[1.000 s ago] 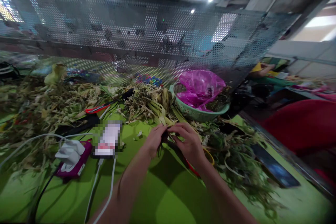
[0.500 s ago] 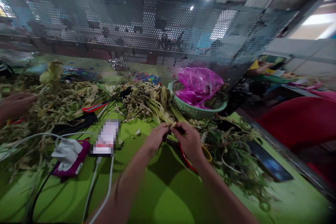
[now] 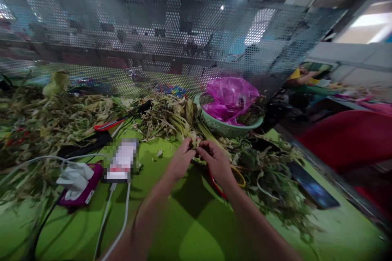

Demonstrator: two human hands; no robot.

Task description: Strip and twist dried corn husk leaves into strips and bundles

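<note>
My left hand [image 3: 181,159] and my right hand [image 3: 217,161] meet over the green table [image 3: 190,228]. Both have their fingertips pinched on a pale yellow-green dried leaf strip [image 3: 192,136], whose lower end is hidden by the fingers. Beyond them lies a heap of dried stalks and leaves [image 3: 163,110], from which longer pale strips reach toward my hands. Beneath my right wrist shows a yellow loop [image 3: 239,177] with a red one beside it, like scissor handles, partly covered by the hand.
A green basin [image 3: 231,129] holds a pink plastic bag [image 3: 231,96]. Dried leaves [image 3: 76,118] spread left; greener stems [image 3: 275,187] lie right beside a dark phone [image 3: 314,184]. A red-handled cutter [image 3: 108,124], lit phone [image 3: 118,177] and purple power block [image 3: 82,195] with cables sit left.
Another person's hand at the far left has gone out of view. My fingers have shifted slightly on the leaf strip, and the whole view has moved a little.
</note>
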